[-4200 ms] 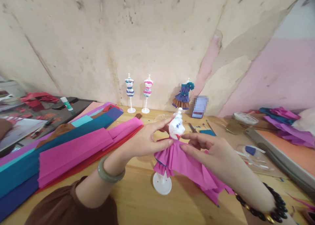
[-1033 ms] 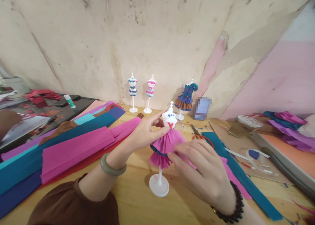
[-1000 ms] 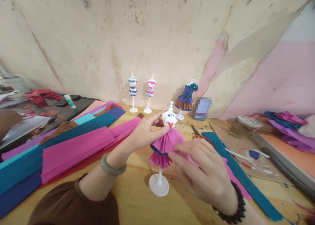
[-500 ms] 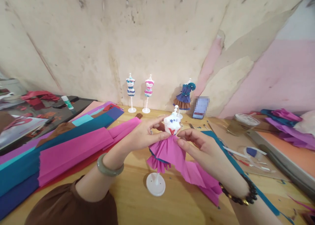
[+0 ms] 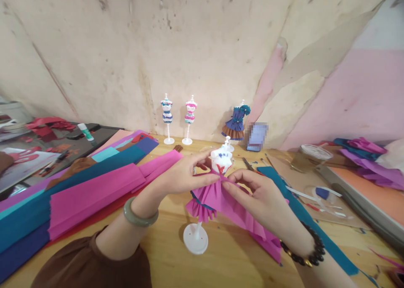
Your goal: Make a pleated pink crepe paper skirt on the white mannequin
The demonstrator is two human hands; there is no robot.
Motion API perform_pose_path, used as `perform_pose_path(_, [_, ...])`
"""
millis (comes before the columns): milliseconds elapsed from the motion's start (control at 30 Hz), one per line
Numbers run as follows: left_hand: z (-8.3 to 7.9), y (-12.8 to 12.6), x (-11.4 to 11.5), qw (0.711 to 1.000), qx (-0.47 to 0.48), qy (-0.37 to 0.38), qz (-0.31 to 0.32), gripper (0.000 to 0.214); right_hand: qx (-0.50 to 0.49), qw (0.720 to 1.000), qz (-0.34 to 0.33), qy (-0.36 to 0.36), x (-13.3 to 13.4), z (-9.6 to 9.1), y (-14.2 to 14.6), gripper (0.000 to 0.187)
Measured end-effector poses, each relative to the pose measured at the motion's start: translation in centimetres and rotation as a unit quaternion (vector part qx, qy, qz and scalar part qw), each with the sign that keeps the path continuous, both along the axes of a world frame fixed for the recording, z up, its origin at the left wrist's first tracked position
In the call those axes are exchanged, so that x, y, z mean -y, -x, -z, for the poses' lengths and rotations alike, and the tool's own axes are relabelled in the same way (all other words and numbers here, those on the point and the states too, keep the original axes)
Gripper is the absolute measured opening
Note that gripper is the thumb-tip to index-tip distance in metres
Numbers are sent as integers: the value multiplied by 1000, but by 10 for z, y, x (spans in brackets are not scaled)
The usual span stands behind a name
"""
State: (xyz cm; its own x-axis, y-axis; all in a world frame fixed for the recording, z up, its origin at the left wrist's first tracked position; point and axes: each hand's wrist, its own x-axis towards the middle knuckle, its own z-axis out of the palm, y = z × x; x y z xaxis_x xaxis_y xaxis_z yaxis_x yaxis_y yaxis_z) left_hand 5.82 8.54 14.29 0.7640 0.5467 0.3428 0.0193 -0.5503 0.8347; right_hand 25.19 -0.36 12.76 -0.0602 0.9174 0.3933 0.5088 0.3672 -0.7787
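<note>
A small white dress form with red and blue marks on its chest leans slightly between my hands, its round base toward me. Pink crepe paper is gathered in pleats around its waist, over a teal layer and another pink ruffle. My left hand wraps the form's waist, thumb pressing the pleats at the front. My right hand pinches the upper edge of the pink strip just right of that thumb. The strip's loose end trails down to the right under my right hand.
Folded crepe paper sheets spread over the left. Two bare dress forms and a dressed one stand by the wall, near a phone. A lidded plastic cup and a teal strip lie right. A glue stick sits left.
My right fingers have drawn the pink strip in against the waist, beside my left thumb. The form's base has swung slightly left and toward me.
</note>
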Motion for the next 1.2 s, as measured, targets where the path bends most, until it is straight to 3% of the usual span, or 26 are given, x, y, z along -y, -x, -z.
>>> perform_pose_path(333, [-2, -3, 3, 1000, 15, 6, 0, 8, 33, 999, -3, -37, 4, -10, 1, 15])
perform_pose_path(567, [-4, -3, 10, 999, 3, 41, -19, 4, 27, 998, -8, -47, 8, -10, 3, 14])
perform_pose_path(733, [-6, -3, 12, 999, 3, 32, -27, 7, 32, 999, 8, -32, 10, -11, 2, 16])
perform_pose_path(933, [-5, -3, 12, 999, -1, 18, -30, 9, 79, 994, -14, -70, 12, -13, 3, 15])
perform_pose_path(1200, [-5, -3, 13, 1000, -1, 7, -21, 11, 57, 996, 16, -61, 11, -13, 5, 14])
